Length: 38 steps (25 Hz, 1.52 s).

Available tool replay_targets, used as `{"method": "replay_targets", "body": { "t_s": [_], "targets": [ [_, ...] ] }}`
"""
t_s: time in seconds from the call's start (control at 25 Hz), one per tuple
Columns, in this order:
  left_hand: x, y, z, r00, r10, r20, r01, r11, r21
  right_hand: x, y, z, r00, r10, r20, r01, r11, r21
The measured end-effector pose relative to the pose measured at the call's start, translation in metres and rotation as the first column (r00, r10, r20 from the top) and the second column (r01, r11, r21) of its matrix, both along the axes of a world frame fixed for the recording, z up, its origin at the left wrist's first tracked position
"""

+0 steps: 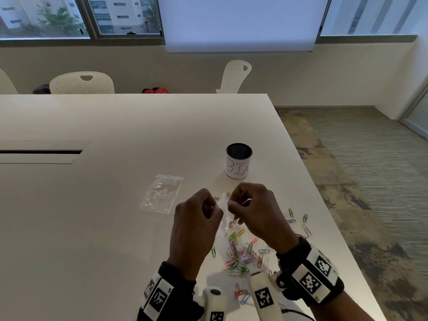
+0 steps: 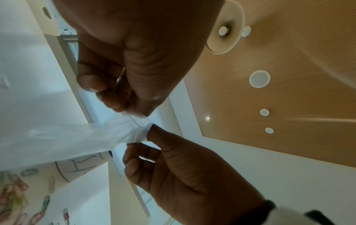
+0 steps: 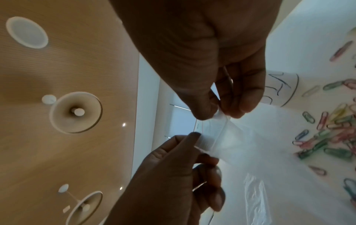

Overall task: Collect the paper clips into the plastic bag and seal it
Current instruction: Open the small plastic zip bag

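Observation:
Both hands are raised just above the table and pinch the top edge of a small clear plastic bag [image 1: 224, 213] between them. My left hand [image 1: 208, 206] pinches the strip on the left side and my right hand [image 1: 234, 202] pinches it on the right. In the left wrist view the bag [image 2: 77, 140] hangs down from the left hand [image 2: 131, 106] and the right hand [image 2: 146, 141]. The right wrist view shows the bag's zip line [image 3: 221, 137] between the two pinches. Several coloured paper clips [image 1: 240, 253] lie scattered on the table under my hands.
A second clear bag [image 1: 162, 193] lies flat to the left of my hands. A black cup with a white "BIN" label [image 1: 238, 162] stands just beyond them. The white table's right edge [image 1: 324, 205] runs close to the outer clips. White chairs [image 1: 82, 83] stand at the far side.

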<state>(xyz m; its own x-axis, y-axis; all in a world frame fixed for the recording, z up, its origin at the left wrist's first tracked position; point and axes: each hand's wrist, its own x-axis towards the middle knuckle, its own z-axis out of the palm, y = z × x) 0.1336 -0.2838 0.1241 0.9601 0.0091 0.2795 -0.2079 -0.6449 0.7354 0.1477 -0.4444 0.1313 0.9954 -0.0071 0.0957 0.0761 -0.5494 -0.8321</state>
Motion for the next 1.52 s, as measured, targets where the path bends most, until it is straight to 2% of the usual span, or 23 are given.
{"method": "replay_targets", "body": {
  "t_s": [0.12,0.2,0.32,0.44,0.56,0.68,0.88,1.08,1.2,1.36,1.52],
  "targets": [
    [0.000,0.002,0.000,0.999,0.051,0.004,-0.051,0.998,0.036,0.000,-0.001,-0.003,0.997,-0.056,0.057,0.062,0.991,-0.115],
    [-0.001,0.002,0.001,0.998,0.059,-0.008,-0.059,0.998,0.008,-0.001,0.000,-0.004,0.993,-0.081,0.086,0.094,0.983,-0.155],
    [-0.003,0.000,0.003,0.999,0.042,-0.017,-0.043,0.996,-0.076,-0.005,0.008,-0.004,0.999,-0.027,-0.023,0.024,0.995,-0.094],
    [-0.003,0.001,0.003,0.999,0.026,-0.045,-0.029,0.996,-0.082,-0.006,0.013,-0.005,0.992,-0.013,-0.123,0.008,0.999,-0.043],
    [-0.003,0.004,0.004,0.998,0.050,-0.047,-0.051,0.999,-0.015,-0.003,0.008,-0.006,0.992,-0.054,-0.116,0.045,0.996,-0.077],
    [-0.004,0.004,0.005,0.998,0.068,0.001,-0.068,0.996,0.057,-0.002,0.006,-0.005,0.994,-0.079,-0.070,0.063,0.976,-0.210],
    [-0.005,0.001,0.004,1.000,0.002,-0.028,-0.002,1.000,0.013,0.003,0.015,-0.008,0.996,-0.073,-0.042,0.066,0.985,-0.159],
    [-0.007,0.002,0.010,0.997,0.079,0.011,-0.080,0.995,0.055,0.007,0.018,-0.011,0.993,-0.116,-0.012,0.111,0.970,-0.218],
    [-0.006,0.003,0.009,0.995,0.088,0.044,-0.089,0.995,0.034,0.004,0.019,-0.008,0.997,-0.064,-0.039,0.056,0.983,-0.176],
    [-0.004,0.010,0.003,0.999,0.016,0.042,-0.015,1.000,-0.025,-0.003,0.016,0.002,0.998,-0.004,-0.062,-0.001,0.997,-0.075],
    [-0.008,0.037,-0.002,0.968,-0.230,-0.096,0.235,0.971,0.038,-0.005,0.009,0.012,0.999,-0.026,-0.026,0.024,0.996,-0.090]
  ]
}}
